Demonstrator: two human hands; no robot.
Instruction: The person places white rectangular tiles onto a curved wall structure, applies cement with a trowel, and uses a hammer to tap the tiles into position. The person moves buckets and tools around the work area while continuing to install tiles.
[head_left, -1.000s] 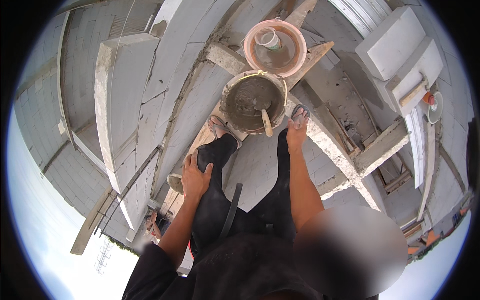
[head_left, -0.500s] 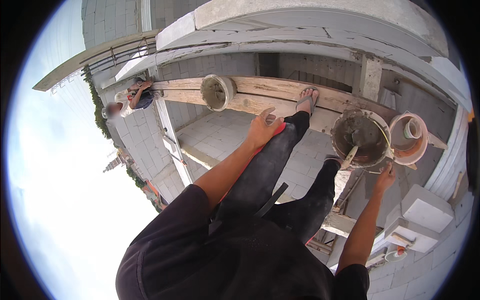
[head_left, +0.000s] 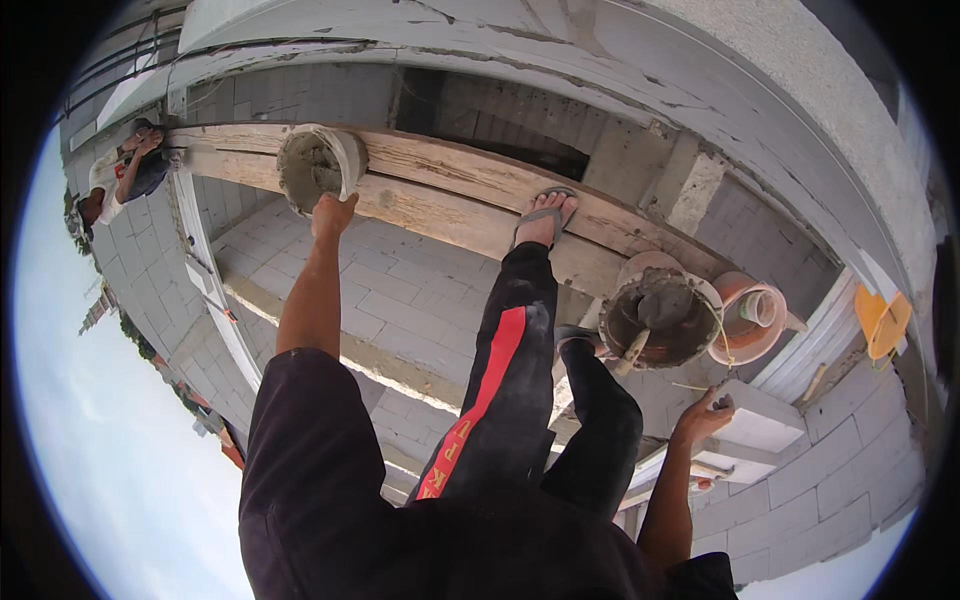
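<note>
My left hand [head_left: 333, 214] is closed at the near rim of a mortar-crusted bucket [head_left: 350, 163] on the plank, with its fingertips partly hidden. Grey mortar lies inside that bucket. At right, my right hand [head_left: 706, 414] hangs below a larger bucket of wet mortar [head_left: 708, 300], its fingers loosely curled and apart, with nothing visible in them. The larger bucket's thin wire handle droops toward this hand without clear contact. A tool with a pale handle [head_left: 634, 350], its head buried in mortar, leans against the larger bucket's inner wall.
My sandaled foot [head_left: 546, 215] stands on wooden planks [head_left: 430, 205] above a drop to a block wall. A pinkish tub [head_left: 745, 345] holding a small cup [head_left: 758, 308] is beside the larger bucket. Another person [head_left: 125, 175] is at the plank's far left. An overhead concrete edge [head_left: 560, 60] curves across.
My left hand has gone from beside my knee to the left bucket's rim. The right hand has drawn away from the larger bucket, and the whole view has shifted.
</note>
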